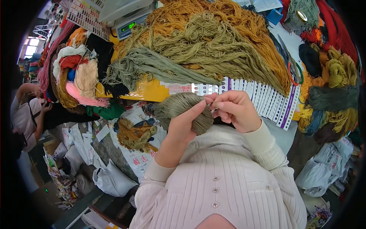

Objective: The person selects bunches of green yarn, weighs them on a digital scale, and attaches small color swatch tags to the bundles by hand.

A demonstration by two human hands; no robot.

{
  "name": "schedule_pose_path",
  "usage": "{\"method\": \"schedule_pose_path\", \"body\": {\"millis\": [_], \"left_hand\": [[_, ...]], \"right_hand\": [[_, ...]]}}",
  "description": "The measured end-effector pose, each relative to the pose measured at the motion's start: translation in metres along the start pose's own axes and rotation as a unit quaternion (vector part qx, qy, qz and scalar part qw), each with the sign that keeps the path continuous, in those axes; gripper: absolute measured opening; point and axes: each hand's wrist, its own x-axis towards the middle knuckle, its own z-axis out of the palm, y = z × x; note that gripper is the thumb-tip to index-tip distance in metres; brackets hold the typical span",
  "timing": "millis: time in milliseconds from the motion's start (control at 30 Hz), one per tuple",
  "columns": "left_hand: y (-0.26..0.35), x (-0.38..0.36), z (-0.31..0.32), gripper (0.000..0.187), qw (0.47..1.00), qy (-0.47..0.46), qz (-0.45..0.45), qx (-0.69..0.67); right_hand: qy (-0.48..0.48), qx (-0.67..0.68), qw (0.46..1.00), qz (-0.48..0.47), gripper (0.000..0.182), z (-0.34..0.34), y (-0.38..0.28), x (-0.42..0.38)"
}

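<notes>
A grey-green bundle of yarn (177, 106) is held in front of my chest. My left hand (187, 120) is wrapped round its right part, with the thumb across the strands. My right hand (233, 108) is just to the right of the bundle, thumb and fingers pinched together near my left fingertips. What the right fingers pinch is too small to make out. Beyond my hands lie white punched cards (263, 100) and large heaps of olive yarn (213, 49) and orange yarn (251, 23). A thinner grey-green hank (152, 65) lies at their left.
A scale (131, 27) with a green display stands behind the yarn. Red-handled scissors (292, 70) lie at the right, near more coloured hanks (337, 72). Another person (28, 110) is at the far left. White bags (112, 179) and brown yarn (135, 135) are lower left.
</notes>
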Motion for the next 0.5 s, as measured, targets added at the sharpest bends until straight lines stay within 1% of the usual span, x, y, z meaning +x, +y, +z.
{"method": "schedule_pose_path", "body": {"millis": [67, 133, 167, 200, 233, 267, 300, 367, 467, 500], "left_hand": [[0.0, 0.0, -0.004, 0.02, 1.0, 0.001, -0.018, -0.011], [0.002, -0.002, 0.0, 0.026, 1.0, 0.028, 0.003, 0.012], [0.003, -0.003, 0.003, 0.029, 0.999, 0.041, 0.012, 0.023], [0.004, -0.003, 0.005, 0.027, 0.999, 0.039, 0.005, -0.009], [0.006, -0.004, 0.007, 0.025, 0.998, 0.037, -0.003, -0.042], [0.006, -0.005, 0.008, 0.023, 0.997, 0.036, -0.011, -0.074], [0.005, -0.005, 0.008, 0.023, 0.999, 0.034, -0.008, -0.039], [0.001, -0.005, 0.008, 0.025, 0.999, 0.03, -0.003, 0.034], [-0.002, -0.004, 0.005, 0.026, 0.999, 0.027, -0.019, 0.023], [-0.002, -0.003, 0.004, 0.026, 0.999, 0.027, -0.021, 0.015]], "right_hand": [[-0.026, 0.042, 0.998, 0.037, 0.01, -0.005, 0.002, 0.001], [-0.031, 0.011, 0.999, 0.035, 0.009, -0.004, 0.0, -0.003], [-0.028, 0.024, 0.998, 0.043, 0.009, -0.007, -0.001, -0.004], [-0.025, 0.037, 0.998, 0.051, 0.009, -0.01, -0.002, -0.005], [-0.015, 0.078, 0.994, 0.07, 0.009, -0.016, -0.003, -0.003], [-0.002, 0.064, 0.995, 0.075, 0.01, -0.016, -0.002, -0.004], [0.012, 0.051, 0.995, 0.08, 0.01, -0.015, -0.002, -0.004], [0.046, -0.085, 0.993, 0.063, 0.011, 0.003, -0.003, -0.006], [0.044, -0.072, 0.996, 0.007, 0.012, 0.003, 0.007, -0.003], [0.037, -0.048, 0.998, 0.016, 0.012, 0.002, 0.006, -0.003]]}}
